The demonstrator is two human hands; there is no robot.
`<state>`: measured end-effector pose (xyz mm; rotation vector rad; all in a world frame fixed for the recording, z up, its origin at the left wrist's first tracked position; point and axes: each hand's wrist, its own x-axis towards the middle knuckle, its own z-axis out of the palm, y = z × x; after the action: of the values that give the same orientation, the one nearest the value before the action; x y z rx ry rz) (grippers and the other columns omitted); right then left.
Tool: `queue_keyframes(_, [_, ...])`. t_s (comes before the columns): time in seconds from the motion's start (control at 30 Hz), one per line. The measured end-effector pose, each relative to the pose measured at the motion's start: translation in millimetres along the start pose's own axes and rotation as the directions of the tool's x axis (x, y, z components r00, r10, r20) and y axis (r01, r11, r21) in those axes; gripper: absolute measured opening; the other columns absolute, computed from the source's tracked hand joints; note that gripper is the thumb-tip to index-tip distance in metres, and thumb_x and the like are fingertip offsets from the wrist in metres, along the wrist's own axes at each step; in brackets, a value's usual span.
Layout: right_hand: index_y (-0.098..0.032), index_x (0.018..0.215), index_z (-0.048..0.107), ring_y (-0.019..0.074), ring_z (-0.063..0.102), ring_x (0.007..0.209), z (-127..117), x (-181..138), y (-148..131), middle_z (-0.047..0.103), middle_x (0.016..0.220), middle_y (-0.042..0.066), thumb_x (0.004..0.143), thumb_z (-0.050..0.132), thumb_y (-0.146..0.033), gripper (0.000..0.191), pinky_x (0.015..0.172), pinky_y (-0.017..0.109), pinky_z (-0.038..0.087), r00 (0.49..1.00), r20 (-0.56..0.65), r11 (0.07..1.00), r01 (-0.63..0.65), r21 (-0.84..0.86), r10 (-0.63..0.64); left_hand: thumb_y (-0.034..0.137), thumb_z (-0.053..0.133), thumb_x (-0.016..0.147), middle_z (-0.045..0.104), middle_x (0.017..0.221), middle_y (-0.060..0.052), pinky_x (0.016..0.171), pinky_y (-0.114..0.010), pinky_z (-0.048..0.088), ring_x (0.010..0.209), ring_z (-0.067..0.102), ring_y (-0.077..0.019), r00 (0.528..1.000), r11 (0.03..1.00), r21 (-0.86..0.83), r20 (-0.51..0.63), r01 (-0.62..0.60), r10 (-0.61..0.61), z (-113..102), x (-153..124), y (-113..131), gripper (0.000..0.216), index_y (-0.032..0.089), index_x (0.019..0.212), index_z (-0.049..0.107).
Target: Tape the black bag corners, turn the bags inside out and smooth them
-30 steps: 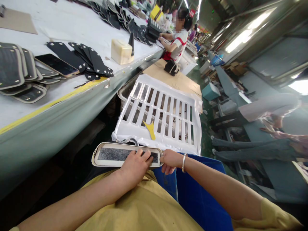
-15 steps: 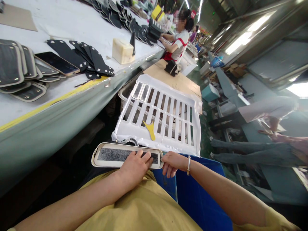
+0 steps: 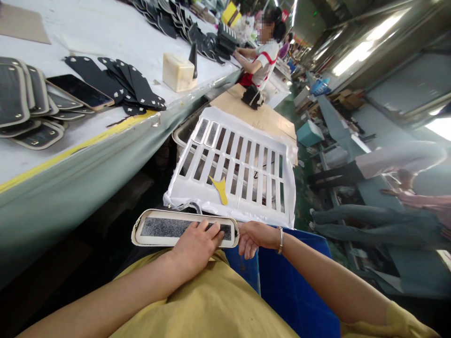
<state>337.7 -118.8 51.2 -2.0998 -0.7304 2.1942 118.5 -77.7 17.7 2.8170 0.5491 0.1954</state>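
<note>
A long, round-ended cream panel with a speckled grey strip along its middle lies crosswise in front of my body. A thin raised band runs around its edge, standing out at the left end. My left hand rests on the panel's right half, fingers apart and slightly bent on the grey strip; its thumb is hidden. At the panel's right tip is my right hand, its fingers curled and closed. Whatever those fingertips pinch is too small to make out. A bracelet circles the right wrist.
Ahead stands a white slotted rack carrying two small strip pieces and a yellow cutout. The left table holds dark panels, a phone and a cream block. A co-worker sits beyond. Below is a blue bin.
My right hand has shifted slightly to the right at the panel's end. The panel's left end sits a little further left. My left hand stays in place on the strip.
</note>
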Motion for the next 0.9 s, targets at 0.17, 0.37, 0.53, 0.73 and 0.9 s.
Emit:
queue_keyframes(0.17, [-0.009, 0.076, 0.059, 0.0147, 0.063, 0.048, -5, 4, 16, 0.066, 0.06, 0.009, 0.093, 0.018, -0.04, 0.055, 0.045, 0.022, 0.05, 0.997, 0.025, 0.99, 0.07, 0.119, -0.074, 0.023, 0.049, 0.087, 0.052, 0.118, -0.004, 0.071, -0.032, 0.037, 0.094, 0.046, -0.0213, 1.0, 1.0, -0.014, 0.004, 0.015, -0.015, -1, 2, 0, 0.029, 0.025, 0.115, 0.053])
queue_keyframes(0.37, [-0.01, 0.065, 0.058, 0.0133, 0.061, 0.044, 1, 3, 10, 0.066, 0.057, 0.008, 0.09, 0.036, -0.04, 0.046, 0.042, 0.021, 0.05, 0.989, -0.07, 0.991, 0.126, -0.046, -0.129, 0.024, 0.05, 0.087, 0.052, 0.116, -0.003, 0.071, -0.032, 0.037, 0.094, 0.046, -0.0208, 0.999, 1.0, -0.014, 0.025, 0.025, -0.025, -2, 3, 1, 0.03, 0.026, 0.116, 0.053])
queue_keyframes(0.53, [-0.011, 0.058, 0.055, 0.0126, 0.059, 0.039, 3, 0, -3, 0.064, 0.052, 0.005, 0.087, 0.044, -0.031, 0.036, 0.037, 0.02, 0.047, 0.994, -0.095, 0.99, 0.039, -0.133, -0.052, 0.028, 0.048, 0.088, 0.051, 0.116, -0.003, 0.071, -0.032, 0.037, 0.093, 0.045, -0.0211, 0.999, 1.0, -0.004, 0.014, 0.03, -0.03, -1, 3, 2, 0.03, 0.027, 0.117, 0.053])
queue_keyframes(0.73, [-0.01, 0.062, 0.057, 0.0147, 0.061, 0.043, 0, -1, -6, 0.066, 0.057, 0.009, 0.089, 0.032, -0.029, 0.041, 0.039, 0.022, 0.048, 0.999, -0.034, 0.998, -0.005, -0.059, 0.003, 0.026, 0.048, 0.088, 0.05, 0.12, -0.003, 0.07, -0.032, 0.037, 0.094, 0.046, -0.0214, 1.0, 0.998, 0.055, 0.006, 0.014, -0.015, -1, 0, 4, 0.031, 0.026, 0.119, 0.051])
queue_keyframes(0.9, [-0.012, 0.061, 0.052, 0.0141, 0.062, 0.045, 5, -1, -5, 0.066, 0.056, 0.004, 0.079, 0.048, -0.015, 0.018, 0.04, 0.022, 0.05, 0.997, -0.079, 0.986, -0.006, -0.165, -0.007, 0.027, 0.043, 0.09, 0.051, 0.121, -0.005, 0.068, -0.034, 0.035, 0.093, 0.046, -0.0221, 0.999, 0.991, 0.132, -0.039, -0.005, 0.011, 5, -5, 9, 0.035, 0.024, 0.124, 0.048])
